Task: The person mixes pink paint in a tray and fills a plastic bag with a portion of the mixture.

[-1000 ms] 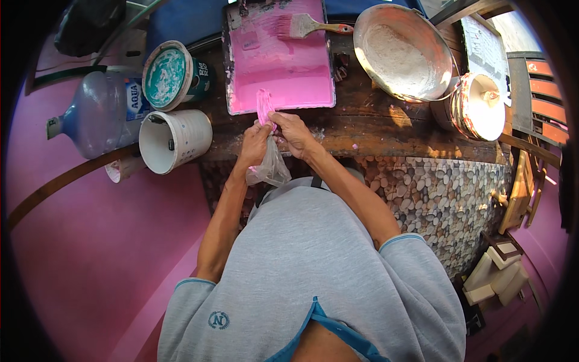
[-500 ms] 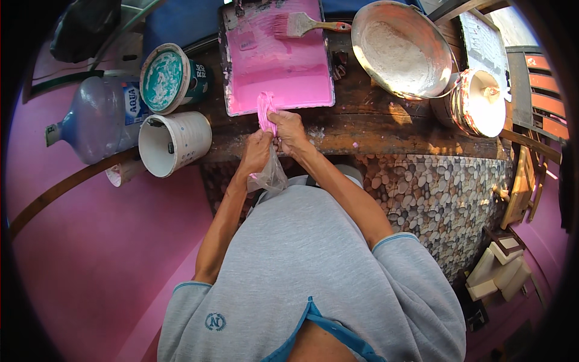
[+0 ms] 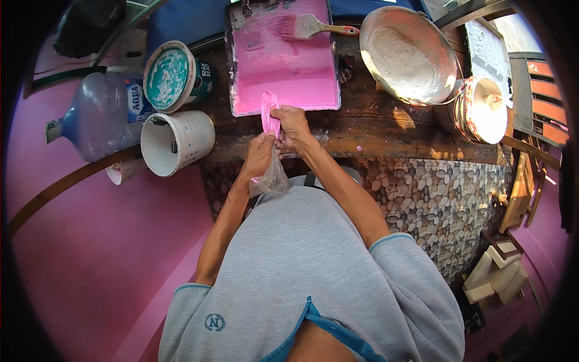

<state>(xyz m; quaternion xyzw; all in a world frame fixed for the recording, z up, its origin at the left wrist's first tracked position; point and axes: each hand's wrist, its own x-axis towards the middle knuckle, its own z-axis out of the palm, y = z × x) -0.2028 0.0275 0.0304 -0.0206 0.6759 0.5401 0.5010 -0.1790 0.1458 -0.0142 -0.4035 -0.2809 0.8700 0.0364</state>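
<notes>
A clear plastic bag (image 3: 273, 176), its upper part smeared with pink paint, is squeezed between both my hands. My left hand (image 3: 259, 158) is closed round the bag lower down, and the loose end hangs below it. Just above, my right hand (image 3: 294, 128) pinches the paint-coated part. The top of the bag overlaps the near edge of a paint tray (image 3: 338, 101) holding pink paint. Across the far part of that tray lies a paintbrush (image 3: 309, 27) with pink-stained bristles, its handle reaching past the right rim.
Left of the tray stand a green paint bucket (image 3: 193, 81), a tipped white bucket (image 3: 196, 136) and a large clear water jug (image 3: 99, 117). On the right are a wide basin (image 3: 410, 60) with whitish residue and a paint-streaked pail (image 3: 464, 114). The wooden table (image 3: 386, 142) ends near my waist.
The view has shifted slightly, so the tray and buckets appear a little lower and to the right. Both hands keep their grip on the bag.
</notes>
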